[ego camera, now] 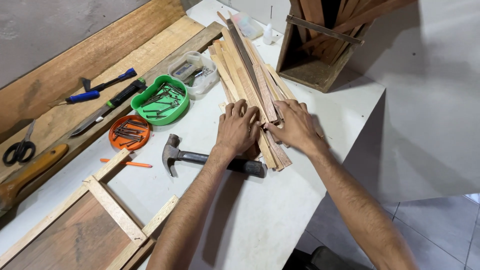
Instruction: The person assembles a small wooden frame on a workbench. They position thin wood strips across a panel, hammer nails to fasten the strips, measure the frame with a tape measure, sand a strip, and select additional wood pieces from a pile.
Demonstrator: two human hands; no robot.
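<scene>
Handling: I judge the wood strips (pixel 248 85) light, stiff and thin, apt to slide over one another and to splinter at the edges; I would take one by its near end, pinched across the narrow sides
Look: long slim slats in pale and reddish-brown tones, loosely fanned in a pile, one dark strip on top
Place: the pile lies on the white worktop (pixel 260 220), running from its middle toward the far edge, just left of a wooden box (pixel 320 55)
Left hand (pixel 237 128): grip spread flat, fingers pressing on the near ends of the strips
Right hand (pixel 295 125): grip also spread, palm down on the pile, thumb touching the left hand's fingertips
Near by: a hammer (pixel 200 158) just near of the left hand, its handle partly under the wrist; green tray of nails (pixel 160 100) and orange lid of nails (pixel 129 132) to the left; a wooden frame (pixel 115 210) at near left
</scene>
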